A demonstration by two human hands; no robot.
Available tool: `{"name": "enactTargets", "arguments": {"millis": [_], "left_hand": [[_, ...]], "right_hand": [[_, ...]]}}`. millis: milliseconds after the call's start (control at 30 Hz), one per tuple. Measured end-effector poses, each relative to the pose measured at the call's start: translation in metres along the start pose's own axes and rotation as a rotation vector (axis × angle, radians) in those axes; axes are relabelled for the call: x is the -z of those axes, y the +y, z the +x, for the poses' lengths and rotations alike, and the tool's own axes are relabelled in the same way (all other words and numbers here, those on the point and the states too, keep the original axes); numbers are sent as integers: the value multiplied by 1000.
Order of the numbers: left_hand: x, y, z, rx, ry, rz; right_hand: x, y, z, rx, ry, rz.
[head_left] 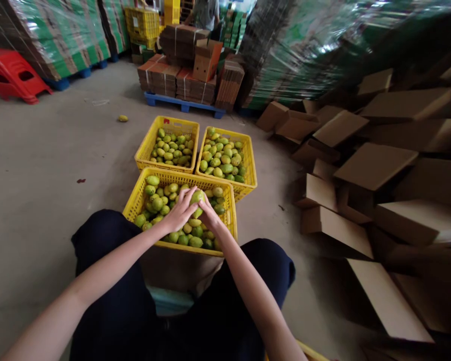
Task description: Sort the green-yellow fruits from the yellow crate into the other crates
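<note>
Above the near yellow crate (231, 213), my left hand (180, 210) and my right hand (209, 214) meet around a green lemon (197, 196). Fingers of both hands are closed on it from either side. Just under it, another green fruit shows partly between the hands; I cannot tell whether it is held too. Many green and yellow lemons (195, 242) lie in this crate below my hands, partly covered by them. The crate stands in front of my knees.
Behind stand two more yellow crates of lemons, at left (139, 153) and right (252, 165). A stray lemon (123, 118) lies on the floor. Cardboard boxes (376, 165) are heaped at right. A blue pallet (184, 104) bears flattened cartons; a red stool (17, 75) is far left.
</note>
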State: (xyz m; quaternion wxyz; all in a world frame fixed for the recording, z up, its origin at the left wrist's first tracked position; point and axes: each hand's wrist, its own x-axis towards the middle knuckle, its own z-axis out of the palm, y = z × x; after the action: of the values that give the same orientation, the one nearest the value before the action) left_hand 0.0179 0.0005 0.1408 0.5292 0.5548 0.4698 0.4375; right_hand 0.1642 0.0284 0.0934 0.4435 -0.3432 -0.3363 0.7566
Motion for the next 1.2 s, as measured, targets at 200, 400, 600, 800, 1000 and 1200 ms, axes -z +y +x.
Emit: {"name": "enactTargets", "arguments": {"millis": [200,400,600,800,1000,1200], "left_hand": [[4,6,2,-46,-47,-25],[2,6,3,-118,57,112],[26,0,20,91,161,-113],[20,-27,33,186,-155,-317],[10,-42,35,136,-13,-61],[3,-41,33,76,68,-2]], "right_hand": [[-7,-2,-4,-176,-13,147],[-21,-5,-8,-198,25,253],[-14,-18,-12,-79,-76,321],[-5,-23,-10,-13,-48,249],[-9,-8,-6,-63,-15,149],[-14,10,-3,29,157,282]]}}
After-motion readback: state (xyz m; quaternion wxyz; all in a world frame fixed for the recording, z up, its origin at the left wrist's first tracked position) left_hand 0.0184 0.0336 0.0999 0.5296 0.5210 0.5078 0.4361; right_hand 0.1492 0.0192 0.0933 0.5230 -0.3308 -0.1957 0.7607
